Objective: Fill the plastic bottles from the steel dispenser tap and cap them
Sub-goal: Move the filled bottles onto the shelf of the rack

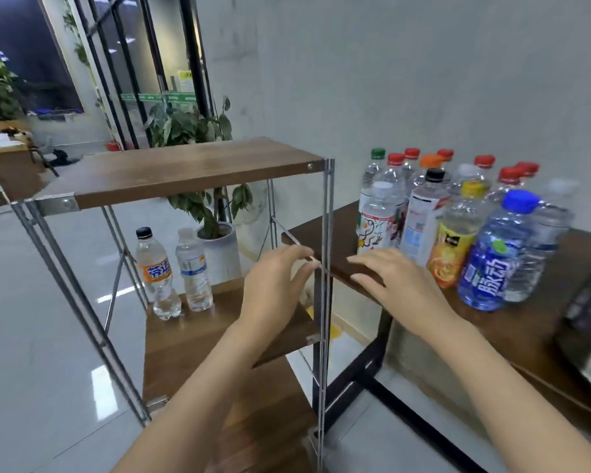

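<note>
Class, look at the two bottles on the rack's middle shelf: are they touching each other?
Apart. The head view shows a strip of bare shelf and floor between the orange-label bottle and the blue-label bottle.

Arms: we see two bare arms, long and thin, with no sleeves on them.
Left hand (pixel 273 285): we see a bare hand with no glove and short nails.
Right hand (pixel 400 285): we see it bare too, with no glove.

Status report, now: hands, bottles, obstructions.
Left hand and right hand empty, open. Capped bottles clustered on table. Shelf post between hands.
</note>
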